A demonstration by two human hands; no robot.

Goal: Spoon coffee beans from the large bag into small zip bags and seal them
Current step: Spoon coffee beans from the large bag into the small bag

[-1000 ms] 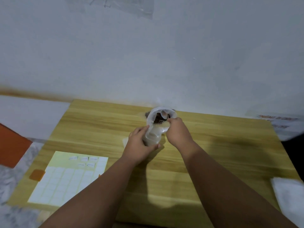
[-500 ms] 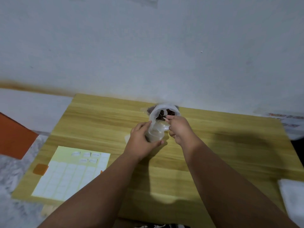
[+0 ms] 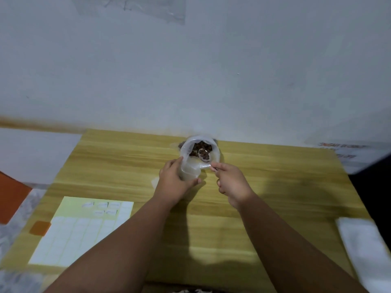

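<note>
Head view: the small zip bag (image 3: 190,172) is gripped round its body by the left hand (image 3: 175,182), while the spoon (image 3: 204,154) seems pinched by the right hand (image 3: 232,183). Its film is judged light, limp and slippery, best held near the lip. Just behind, the large bag (image 3: 213,157) stands open on the tabletop (image 3: 275,187).

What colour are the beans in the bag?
Dark brown coffee beans, clearest in the head view.

There were two hands, the left hand (image 3: 173,183) and the right hand (image 3: 232,183), one large bag (image 3: 215,158), one small zip bag (image 3: 189,173), apparently one spoon (image 3: 203,154), one sticker sheet (image 3: 80,231), one table (image 3: 275,187).
</note>
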